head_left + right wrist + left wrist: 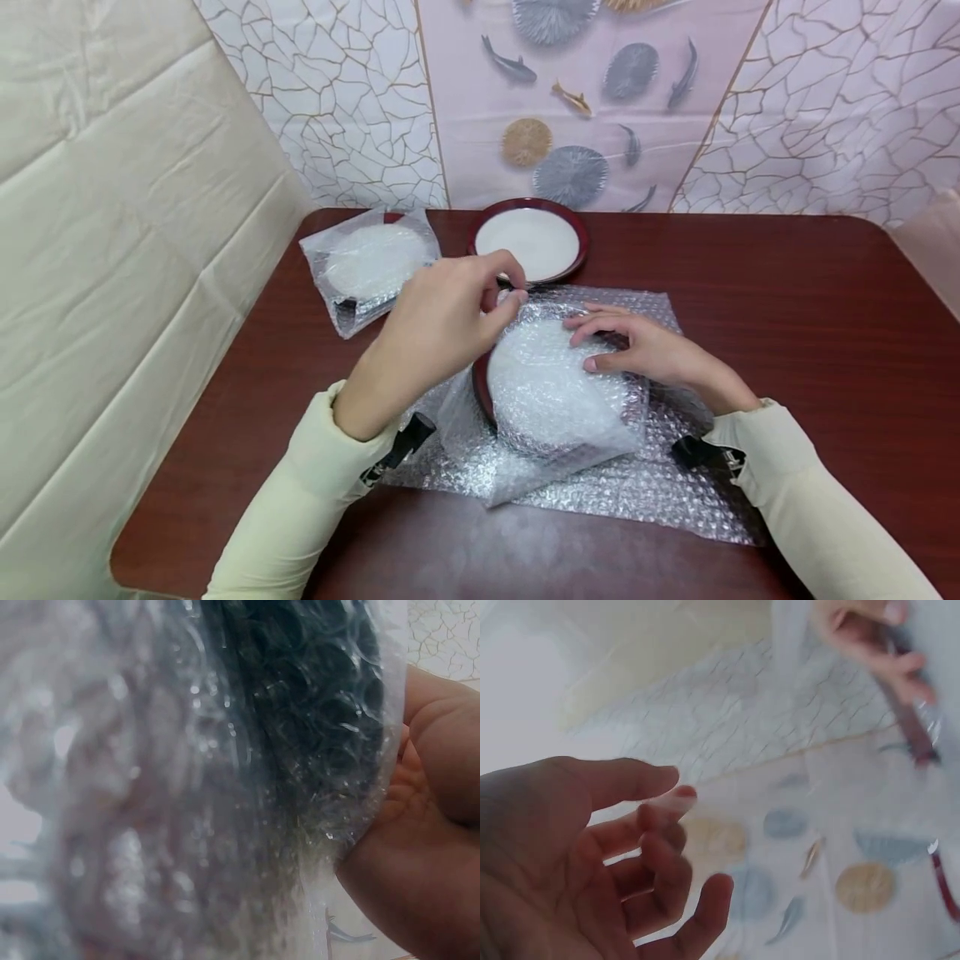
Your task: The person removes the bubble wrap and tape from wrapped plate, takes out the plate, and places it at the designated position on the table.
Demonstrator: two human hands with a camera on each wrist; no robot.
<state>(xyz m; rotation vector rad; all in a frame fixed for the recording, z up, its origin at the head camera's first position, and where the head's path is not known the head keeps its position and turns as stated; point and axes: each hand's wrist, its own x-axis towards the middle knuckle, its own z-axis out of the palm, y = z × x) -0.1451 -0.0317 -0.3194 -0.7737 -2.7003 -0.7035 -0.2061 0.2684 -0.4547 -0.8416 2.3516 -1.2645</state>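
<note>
A plate (pixel 483 392) with a dark red rim lies partly folded in bubble wrap (pixel 558 383) in the middle of the table. My right hand (pixel 637 346) rests on the wrap's upper right part, fingers spread and gently bent. In the right wrist view, bubble wrap (pixel 315 712) covers most of the picture and hides the fingertips of the right hand (pixel 427 825). My left hand (pixel 457 312) is raised over the wrap's upper left edge, thumb and forefinger close together. A thin clear strip (pixel 676 801) shows at the fingertips of the left hand (pixel 592 855).
A wrapped plate (pixel 378 258) lies at the back left of the dark red table (pixel 787 333). Behind the wrap, near the wall, an unwrapped white plate (pixel 532 242) with a dark red rim stands. The bubble wrap sheet (pixel 637 500) spreads towards the front edge.
</note>
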